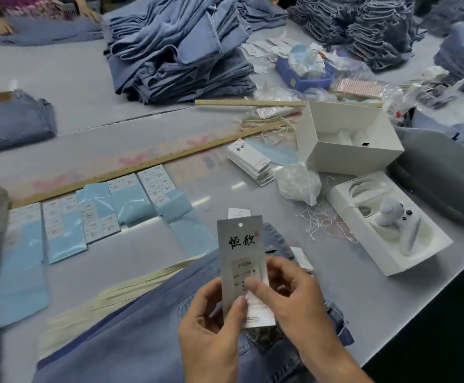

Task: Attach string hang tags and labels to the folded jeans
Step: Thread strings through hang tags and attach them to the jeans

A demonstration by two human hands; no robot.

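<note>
Both hands hold one hang tag (pixel 241 261) upright over the jeans (pixel 147 327) at the near table edge. Left hand (pixel 211 324) pinches the tag's lower left edge, thumb on its face. Right hand (pixel 288 294) pinches the right side, thumb pressed on the small label (pixel 246 272) stuck mid-tag. Tag has a punched hole at top, black brush characters below it, "1103#" printed on the label. No string through the hole that I can see.

Jeans lie flat under the hands, back pocket stitching visible just left of the left hand. Cream strips (pixel 109 297) stick out from under the jeans on the left.

Label sheets (pixel 92 214) on blue backing sit in a row beyond, beside a long wooden ruler (pixel 147 161). Tag stack (pixel 251 160) sits farther out, right of the ruler. Loose white strings (pixel 322 222) lie right of the tag, next to a clear bag (pixel 298 182). Two open white boxes (pixel 347 136) on the right. Big jeans pile (pixel 181 48) at the far side. Another person's hands (pixel 1 26) flatten denim top left.
</note>
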